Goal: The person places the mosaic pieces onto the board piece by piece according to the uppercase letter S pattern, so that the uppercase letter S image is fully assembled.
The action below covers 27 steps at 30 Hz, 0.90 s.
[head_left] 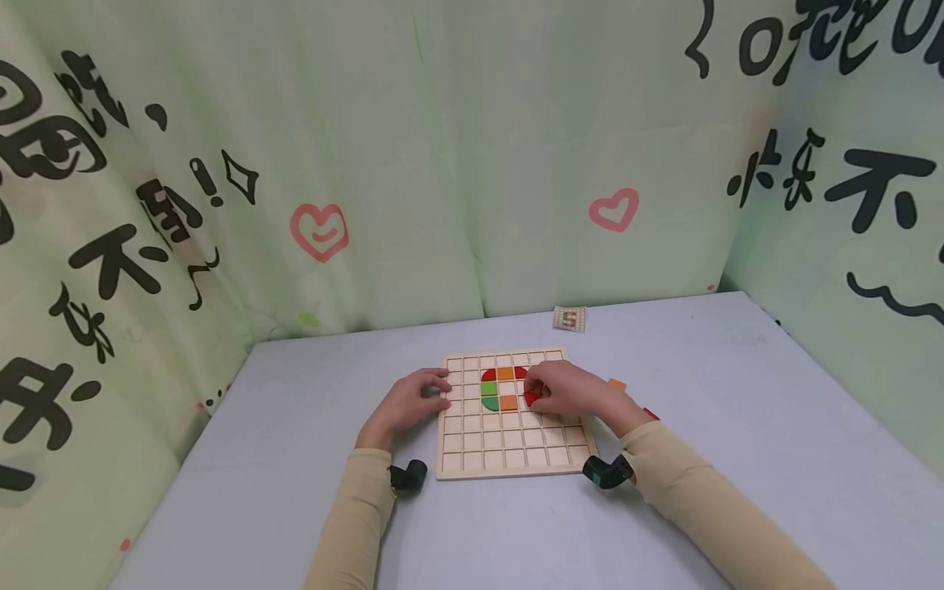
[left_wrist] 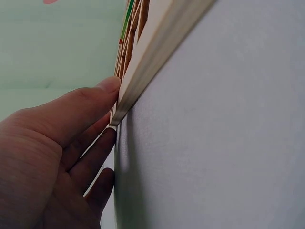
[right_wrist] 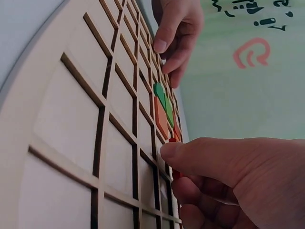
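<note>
A pale wooden grid board [head_left: 472, 451] lies on the table, with shallow square cells. In its upper middle several coloured tiles form part of a ring: a red rounded tile [head_left: 489, 375], an orange square [head_left: 505, 374], a light green square [head_left: 489, 388], a dark green rounded tile [head_left: 490, 403] and a lower orange square [head_left: 509, 402]. My right hand [head_left: 575, 389] pinches a red tile [right_wrist: 173, 140] between thumb and fingers at the ring's lower right. Meanwhile my left hand [head_left: 406, 406] rests against the board's left edge, thumb touching the rim [left_wrist: 143, 71] and fingers fairly straight.
Behind the board, a small card with a printed grid pattern [head_left: 569, 318] lies near the table's back edge. Right of the board, an orange piece [head_left: 617, 383] and a red piece [head_left: 651, 414] show partly from behind my right arm. A printed curtain [head_left: 472, 164] surrounds the table.
</note>
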Available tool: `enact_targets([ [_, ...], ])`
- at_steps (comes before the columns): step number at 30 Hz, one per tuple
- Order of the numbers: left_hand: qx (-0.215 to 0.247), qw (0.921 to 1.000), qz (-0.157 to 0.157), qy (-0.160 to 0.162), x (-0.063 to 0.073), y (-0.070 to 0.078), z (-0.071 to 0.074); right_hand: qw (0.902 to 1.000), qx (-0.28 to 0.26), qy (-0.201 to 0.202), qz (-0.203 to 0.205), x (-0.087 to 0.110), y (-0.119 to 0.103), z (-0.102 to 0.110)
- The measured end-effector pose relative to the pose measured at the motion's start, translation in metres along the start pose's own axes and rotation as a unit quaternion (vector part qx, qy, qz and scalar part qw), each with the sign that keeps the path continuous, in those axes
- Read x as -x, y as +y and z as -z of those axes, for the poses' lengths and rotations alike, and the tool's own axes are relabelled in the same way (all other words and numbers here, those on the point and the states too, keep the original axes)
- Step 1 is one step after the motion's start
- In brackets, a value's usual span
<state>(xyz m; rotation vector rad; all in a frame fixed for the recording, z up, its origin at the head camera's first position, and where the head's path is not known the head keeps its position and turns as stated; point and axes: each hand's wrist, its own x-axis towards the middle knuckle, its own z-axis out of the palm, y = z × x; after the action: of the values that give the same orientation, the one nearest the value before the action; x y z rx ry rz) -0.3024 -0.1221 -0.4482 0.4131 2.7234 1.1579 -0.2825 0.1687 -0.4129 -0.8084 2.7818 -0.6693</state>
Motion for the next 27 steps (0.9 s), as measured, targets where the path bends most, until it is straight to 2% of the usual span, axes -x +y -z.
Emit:
enact_targets([
  [9, -0.004, 1.0000, 0.003, 0.000, -0.0013, -0.0013, -0.0005, 0.9998, 0.013, 0.000, -0.017, -0.0059, -0.0064, -0.0039],
  [27, -0.004, 1.0000, 0.002, -0.002, -0.0022, -0.0016, 0.0007, 0.9993, 0.032, 0.007, -0.019, -0.0105, -0.0065, -0.0076],
])
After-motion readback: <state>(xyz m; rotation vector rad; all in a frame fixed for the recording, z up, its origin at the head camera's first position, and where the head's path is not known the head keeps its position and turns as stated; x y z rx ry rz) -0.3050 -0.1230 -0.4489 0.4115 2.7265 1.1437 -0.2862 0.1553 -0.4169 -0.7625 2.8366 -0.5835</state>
